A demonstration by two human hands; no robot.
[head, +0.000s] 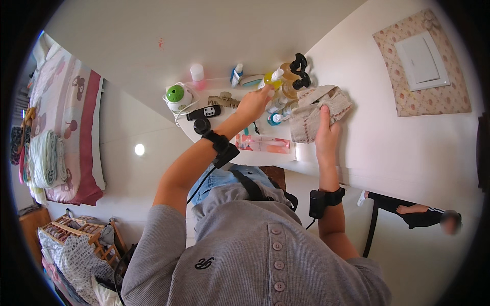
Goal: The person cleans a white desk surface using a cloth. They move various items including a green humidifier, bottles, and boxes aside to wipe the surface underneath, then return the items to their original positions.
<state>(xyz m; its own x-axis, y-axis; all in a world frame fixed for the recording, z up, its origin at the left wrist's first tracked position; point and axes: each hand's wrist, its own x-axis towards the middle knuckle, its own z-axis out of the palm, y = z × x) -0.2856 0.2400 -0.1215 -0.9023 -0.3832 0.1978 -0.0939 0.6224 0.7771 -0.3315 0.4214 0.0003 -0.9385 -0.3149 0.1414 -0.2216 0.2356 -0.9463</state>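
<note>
My right hand (326, 132) is shut on a folded beige cloth (316, 114) with small reddish-brown marks, thumb on top. My left hand (252, 106) reaches among bottles on a white corner shelf (260, 157). Its fingertips are at a yellow bottle (273, 78) with a white cap, beside another small white cap (271, 93). Whether the fingers grip either one is hidden. Close by stand amber bottles (288, 90) with black pump heads (301, 72), a clear bottle (278, 103) and a blue-and-white container (275, 119).
The shelf also bears a claw clip (224, 100), a black remote-like object (204, 113), a green-and-white corded device (178, 98), a pink bottle (198, 77), a blue bottle (236, 75) and a pink package (263, 144). White walls enclose the corner; a wall switch (422, 61) is at right.
</note>
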